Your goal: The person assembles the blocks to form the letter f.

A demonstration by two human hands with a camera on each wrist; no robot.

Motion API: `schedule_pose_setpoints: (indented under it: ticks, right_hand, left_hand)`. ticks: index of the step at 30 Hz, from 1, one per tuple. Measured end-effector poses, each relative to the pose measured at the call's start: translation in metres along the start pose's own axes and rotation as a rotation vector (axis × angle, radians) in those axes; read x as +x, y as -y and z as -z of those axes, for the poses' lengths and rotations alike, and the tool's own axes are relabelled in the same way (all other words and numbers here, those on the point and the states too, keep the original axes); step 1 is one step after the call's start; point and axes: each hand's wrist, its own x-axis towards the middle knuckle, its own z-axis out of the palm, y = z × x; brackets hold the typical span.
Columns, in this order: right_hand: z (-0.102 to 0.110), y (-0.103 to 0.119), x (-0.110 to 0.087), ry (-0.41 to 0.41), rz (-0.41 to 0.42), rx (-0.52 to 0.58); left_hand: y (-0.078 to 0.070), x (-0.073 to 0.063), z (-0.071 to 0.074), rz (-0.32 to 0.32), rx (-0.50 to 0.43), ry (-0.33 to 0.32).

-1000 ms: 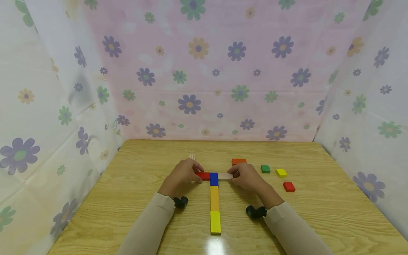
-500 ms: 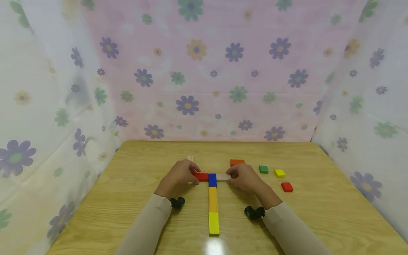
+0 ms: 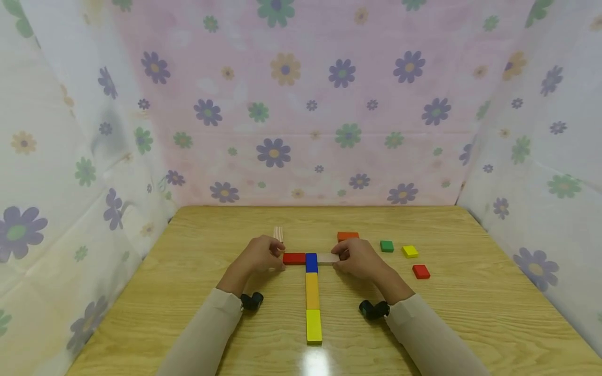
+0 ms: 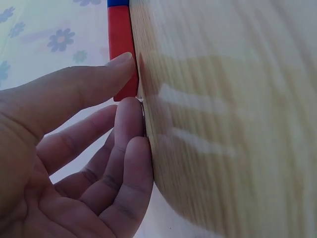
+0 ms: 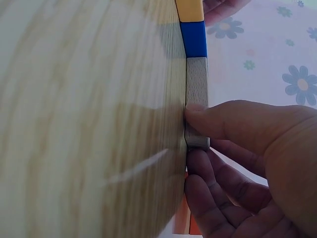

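Several flat blocks form a T on the table in the head view. Its crossbar has a red block (image 3: 294, 259) on the left, a blue block (image 3: 311, 262) in the middle and a plain wooden block (image 3: 327, 259) on the right. An orange-yellow block (image 3: 312, 291) and a yellow block (image 3: 314, 326) make the stem. My left hand (image 3: 256, 257) is at the red block's outer end, thumb and fingers apart, the block's full length showing between them. With thumb and fingers, my right hand (image 3: 361, 258) pinches the wooden block's outer end, thumb on its near side in the right wrist view.
Behind my right hand lies an orange-red block (image 3: 348, 236). Small green (image 3: 386, 246), yellow (image 3: 410, 251) and red (image 3: 420, 271) squares lie to the right. A striped piece (image 3: 278, 233) is behind my left hand. Flowered cloth (image 3: 301, 130) encloses the wooden table (image 3: 226, 224).
My left hand has drawn back leftward off the red block, which now shows whole. My right hand stays at the wooden block. The head view has shifted slightly.
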Motion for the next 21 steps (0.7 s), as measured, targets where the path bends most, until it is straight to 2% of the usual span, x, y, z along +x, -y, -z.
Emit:
schedule_pose_setpoints:
  ticks: [8,13,21]
  right_hand:
    - [0.0012,-0.0073,0.0009,0.016,-0.01,0.028]
    - [0.0027,-0.0102,0.001,0.014,-0.004,0.038]
    - [0.0024,-0.0079,0.0007,0.028,0.006,0.057]
  left_hand:
    - [-0.0023,-0.0032,0.0007,-0.018,-0.078,0.065]
    - [-0.0023,-0.0026,0.0009,-0.006,-0.102,0.085]
    - [0.0033,-0.0045,0.0047,-0.004,-0.102,0.122]
